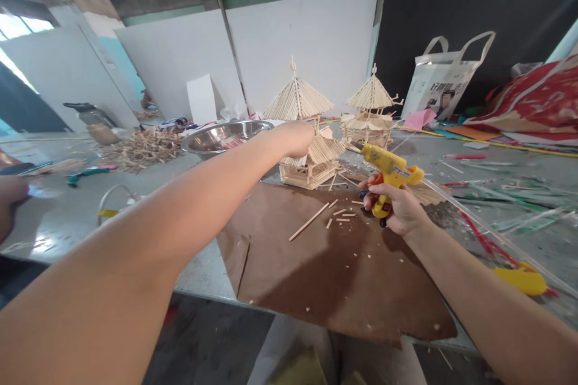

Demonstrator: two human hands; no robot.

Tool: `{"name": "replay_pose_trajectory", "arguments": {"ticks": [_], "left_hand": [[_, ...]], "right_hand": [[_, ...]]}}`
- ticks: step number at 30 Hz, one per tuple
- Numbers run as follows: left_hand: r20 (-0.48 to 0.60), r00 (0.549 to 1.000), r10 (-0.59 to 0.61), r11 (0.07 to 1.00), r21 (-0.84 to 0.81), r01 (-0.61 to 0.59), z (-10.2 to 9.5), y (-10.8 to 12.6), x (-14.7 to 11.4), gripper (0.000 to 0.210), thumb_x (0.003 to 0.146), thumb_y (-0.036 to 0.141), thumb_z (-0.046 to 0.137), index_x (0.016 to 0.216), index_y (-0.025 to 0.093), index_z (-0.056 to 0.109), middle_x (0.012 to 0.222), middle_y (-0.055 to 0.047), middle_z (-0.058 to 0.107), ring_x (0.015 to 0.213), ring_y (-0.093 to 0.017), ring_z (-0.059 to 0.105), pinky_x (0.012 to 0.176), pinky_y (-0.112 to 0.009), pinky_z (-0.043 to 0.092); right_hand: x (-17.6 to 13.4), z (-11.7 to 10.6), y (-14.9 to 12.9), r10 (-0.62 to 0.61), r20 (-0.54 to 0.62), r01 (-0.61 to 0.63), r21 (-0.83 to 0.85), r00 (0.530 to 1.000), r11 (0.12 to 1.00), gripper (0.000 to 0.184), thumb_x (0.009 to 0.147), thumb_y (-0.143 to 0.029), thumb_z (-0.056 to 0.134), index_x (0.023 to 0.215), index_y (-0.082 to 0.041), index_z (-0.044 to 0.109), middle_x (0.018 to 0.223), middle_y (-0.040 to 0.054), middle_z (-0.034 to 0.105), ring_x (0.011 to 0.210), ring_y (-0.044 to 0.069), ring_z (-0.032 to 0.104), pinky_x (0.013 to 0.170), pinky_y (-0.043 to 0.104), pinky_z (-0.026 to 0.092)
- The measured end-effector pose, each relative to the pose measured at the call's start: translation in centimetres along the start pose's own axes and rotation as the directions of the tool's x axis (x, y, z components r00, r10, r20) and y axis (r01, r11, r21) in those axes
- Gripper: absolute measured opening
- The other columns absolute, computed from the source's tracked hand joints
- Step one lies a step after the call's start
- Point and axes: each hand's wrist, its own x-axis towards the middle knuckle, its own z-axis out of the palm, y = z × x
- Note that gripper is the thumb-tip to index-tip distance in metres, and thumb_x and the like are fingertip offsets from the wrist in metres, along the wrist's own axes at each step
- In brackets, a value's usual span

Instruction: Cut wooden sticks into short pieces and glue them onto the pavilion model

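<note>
My right hand [397, 207] is wrapped round a yellow hot glue gun [391, 168], its nozzle pointing left toward a stick-built pavilion model. My left hand [298, 138] reaches across and is curled closed at the roof of this pavilion model [309, 168]; its fingertips and anything in them are hidden. The model has a roof of thin wooden sticks and a railed base. Behind my left hand rises a pointed stick roof [298, 98]. One long wooden stick [309, 221] and several short cut pieces lie on the brown sheet [293, 277] below.
A steel bowl [203, 139] and a pile of sticks [144, 149] are on the left. Another stick pavilion [370, 105] stands behind the glue gun. At right are a white bag [438, 81], glue sticks and a yellow-handled tool [521, 280]. A person's hand [11, 192] shows far left.
</note>
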Motion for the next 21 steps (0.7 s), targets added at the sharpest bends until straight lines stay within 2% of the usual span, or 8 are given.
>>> {"name": "replay_pose_trajectory", "arguments": {"ticks": [5, 13, 21], "left_hand": [[-0.007, 1.000, -0.001, 0.999, -0.037, 0.001, -0.2, 0.2, 0.2, 0.029, 0.065, 0.013, 0.048, 0.089, 0.008, 0.064, 0.089, -0.015, 0.062, 0.076, -0.019, 0.053, 0.070, -0.030, 0.036], [0.052, 0.999, 0.002, 1.000, 0.027, -0.004, -1.0, 0.6, 0.4, 0.029, 0.065, 0.013, 0.047, 0.087, 0.006, 0.065, 0.087, -0.016, 0.062, 0.074, -0.021, 0.053, 0.066, -0.030, 0.037], [0.083, 0.997, 0.009, 1.000, 0.023, -0.011, -1.4, 0.7, 0.2, 0.030, 0.064, 0.012, 0.046, 0.088, 0.008, 0.065, 0.088, -0.014, 0.062, 0.076, -0.019, 0.052, 0.067, -0.028, 0.037]], "right_hand": [[0.0, -0.1, 0.0, 0.000, 0.001, 0.000, 0.000, 1.000, 1.000, 0.012, 0.056, -0.015, 0.061, 0.065, -0.019, 0.054, 0.067, -0.0007, 0.063, 0.041, 0.010, 0.052, 0.041, 0.023, 0.039], [0.0, -0.1, -0.1, -0.005, 0.006, 0.005, 0.000, 1.000, 1.000, 0.012, 0.056, -0.016, 0.062, 0.065, -0.019, 0.054, 0.067, -0.0012, 0.064, 0.041, 0.009, 0.052, 0.041, 0.023, 0.040], [0.0, -0.2, -0.2, -0.006, 0.007, 0.006, 0.019, 1.000, 1.000, 0.013, 0.056, -0.016, 0.061, 0.065, -0.019, 0.053, 0.065, -0.0020, 0.063, 0.041, 0.009, 0.052, 0.041, 0.023, 0.040]]}}
